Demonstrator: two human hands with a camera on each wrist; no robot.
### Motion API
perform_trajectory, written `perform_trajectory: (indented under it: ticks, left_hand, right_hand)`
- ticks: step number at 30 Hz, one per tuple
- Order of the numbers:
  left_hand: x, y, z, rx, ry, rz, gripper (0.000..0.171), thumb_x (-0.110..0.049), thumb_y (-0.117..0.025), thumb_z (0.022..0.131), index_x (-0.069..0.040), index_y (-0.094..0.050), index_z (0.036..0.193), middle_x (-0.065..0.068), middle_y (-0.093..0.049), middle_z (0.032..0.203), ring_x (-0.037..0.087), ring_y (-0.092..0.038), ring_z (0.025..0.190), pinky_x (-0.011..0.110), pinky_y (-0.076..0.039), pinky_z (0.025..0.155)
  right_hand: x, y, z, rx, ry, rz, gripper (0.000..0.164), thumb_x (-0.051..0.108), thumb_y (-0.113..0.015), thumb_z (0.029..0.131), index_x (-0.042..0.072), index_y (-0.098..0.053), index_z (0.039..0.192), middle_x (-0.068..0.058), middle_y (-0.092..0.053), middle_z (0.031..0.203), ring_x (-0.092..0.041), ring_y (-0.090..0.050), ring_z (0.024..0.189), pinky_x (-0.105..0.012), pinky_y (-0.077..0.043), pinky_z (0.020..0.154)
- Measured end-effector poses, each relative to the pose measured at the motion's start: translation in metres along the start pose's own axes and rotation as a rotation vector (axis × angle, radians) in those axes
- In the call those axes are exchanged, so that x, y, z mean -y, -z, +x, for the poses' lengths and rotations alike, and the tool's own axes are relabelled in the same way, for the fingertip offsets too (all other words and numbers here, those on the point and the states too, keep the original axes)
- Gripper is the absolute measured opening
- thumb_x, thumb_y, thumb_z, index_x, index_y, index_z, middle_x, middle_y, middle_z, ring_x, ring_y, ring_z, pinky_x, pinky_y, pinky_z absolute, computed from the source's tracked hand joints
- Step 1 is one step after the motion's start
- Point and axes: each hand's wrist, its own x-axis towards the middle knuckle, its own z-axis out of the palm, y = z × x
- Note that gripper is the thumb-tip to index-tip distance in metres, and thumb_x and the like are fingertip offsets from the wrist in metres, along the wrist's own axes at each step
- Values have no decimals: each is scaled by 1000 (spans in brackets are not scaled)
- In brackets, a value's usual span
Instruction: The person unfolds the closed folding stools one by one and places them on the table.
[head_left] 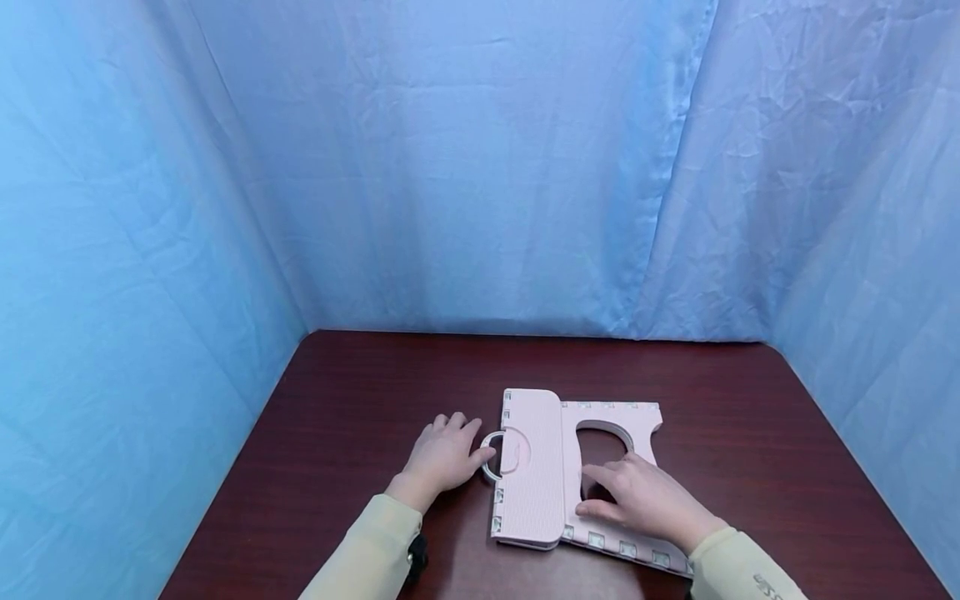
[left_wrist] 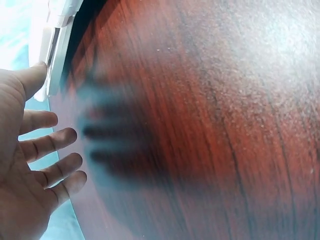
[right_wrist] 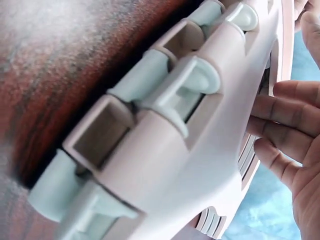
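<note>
A pale pink folding step stool (head_left: 534, 492) lies folded flat on the table, its ribbed top panel to the left and its leg frame to the right. A whitish carrying handle (head_left: 488, 475) sticks out from its left edge. Beside that handle is my left hand (head_left: 442, 454), fingers spread and fairly straight, thumb touching the handle. My right hand (head_left: 648, 498) lies over the leg frame, its fingers loosely extended at the large rounded opening. The right wrist view shows those fingers against the frame, near pale green hinge pieces (right_wrist: 145, 75).
The dark reddish wooden table (head_left: 360, 392) has a glossy surface and rounded far corners. Light blue curtains (head_left: 480, 167) hang behind it and along both sides. A black band (head_left: 416, 557) circles the left wrist below a pale sleeve.
</note>
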Motion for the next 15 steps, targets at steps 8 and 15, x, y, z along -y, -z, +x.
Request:
perform_trajectory:
  ticks: [8, 15]
  left_hand:
    - [-2, -1, -1, 1, 3, 13, 54, -54, -59, 100, -12, -65, 134, 9, -63, 124, 31, -56, 113, 47, -49, 98]
    - [-3, -2, -1, -2, 12, 4, 52, -54, -60, 99, -11, -68, 127, 8, -64, 120, 30, -58, 111, 48, -50, 97]
  right_hand:
    - [-2, -10, -3, -157, 139, -35, 32, 50, -77, 88, 21, -64, 83, 17, -51, 75, -1, -46, 68, -33, -41, 74]
    - [-3, -16, -11, -160, 162, -55, 42, 61, -73, 85, 21, -62, 83, 16, -45, 81, -6, -47, 74, -32, -42, 71]
